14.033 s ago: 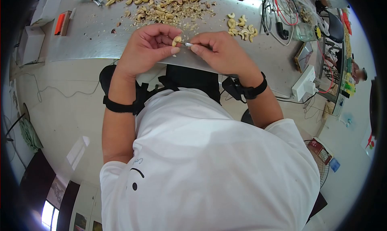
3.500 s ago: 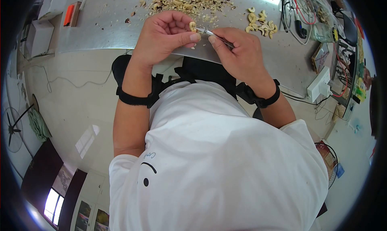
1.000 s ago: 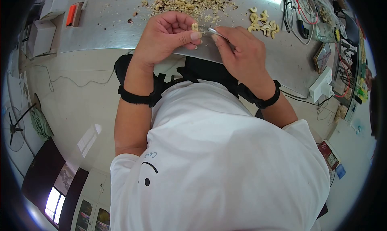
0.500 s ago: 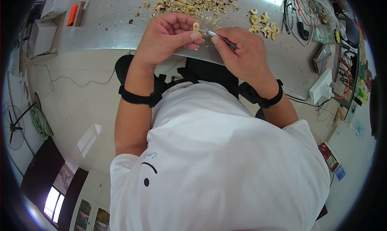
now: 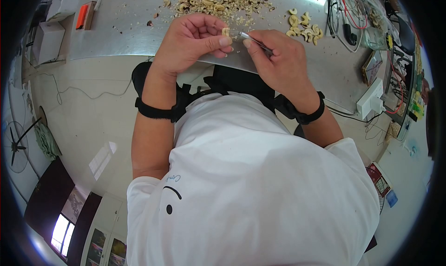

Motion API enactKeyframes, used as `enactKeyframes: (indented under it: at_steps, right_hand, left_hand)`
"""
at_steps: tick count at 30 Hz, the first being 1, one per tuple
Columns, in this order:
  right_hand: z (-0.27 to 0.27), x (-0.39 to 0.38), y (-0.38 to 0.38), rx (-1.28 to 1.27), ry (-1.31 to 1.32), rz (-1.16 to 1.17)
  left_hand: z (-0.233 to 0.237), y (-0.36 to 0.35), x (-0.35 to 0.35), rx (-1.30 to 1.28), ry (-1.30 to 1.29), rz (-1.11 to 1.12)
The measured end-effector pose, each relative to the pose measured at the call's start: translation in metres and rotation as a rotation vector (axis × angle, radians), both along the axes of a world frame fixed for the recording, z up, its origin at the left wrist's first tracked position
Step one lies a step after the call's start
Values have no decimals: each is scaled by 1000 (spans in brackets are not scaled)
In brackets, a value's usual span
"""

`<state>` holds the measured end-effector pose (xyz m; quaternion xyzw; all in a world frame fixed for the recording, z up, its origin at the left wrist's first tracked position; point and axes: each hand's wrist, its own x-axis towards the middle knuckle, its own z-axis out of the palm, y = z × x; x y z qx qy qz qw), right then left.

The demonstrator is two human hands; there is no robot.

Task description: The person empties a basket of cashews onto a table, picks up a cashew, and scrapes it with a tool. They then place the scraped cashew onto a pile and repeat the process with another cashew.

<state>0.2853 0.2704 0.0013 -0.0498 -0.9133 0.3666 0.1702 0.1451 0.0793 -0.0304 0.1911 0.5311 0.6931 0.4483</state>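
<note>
My left hand (image 5: 193, 38) is closed, pinching a pale cashew (image 5: 226, 32) between thumb and fingertips above the near edge of the metal table. Facing it, my right hand (image 5: 281, 54) grips a slim silver hand tool (image 5: 253, 40), whose tip points toward the cashew with a small gap between them. The tool's exact kind is hard to make out. Beyond my hands lies a heap of cashews and broken bits (image 5: 218, 6). A smaller group of whole cashews (image 5: 306, 29) sits past my right hand.
An orange-and-brown block (image 5: 84, 17) stands at the table's left. On the right are tangled cables (image 5: 348, 15), a glass jar (image 5: 374, 39), a phone-like device (image 5: 371, 67) and a white power strip (image 5: 370, 98). The metal table's edge (image 5: 111, 57) runs just before my body.
The tool's tip has drawn back slightly to the right, away from the cashew. My left hand has shifted a little left, still holding the cashew.
</note>
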Motion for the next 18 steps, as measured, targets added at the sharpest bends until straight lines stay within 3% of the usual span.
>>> enactKeyframes:
  at_steps: [3,18]
  right_hand:
    - [1,-1,-1,-124,-27,-31]
    - [-2,-1,2,-38,-17,0]
  left_hand:
    - [1,0,0,-7,32,-25]
    - [0,1,0,-22,-15,6]
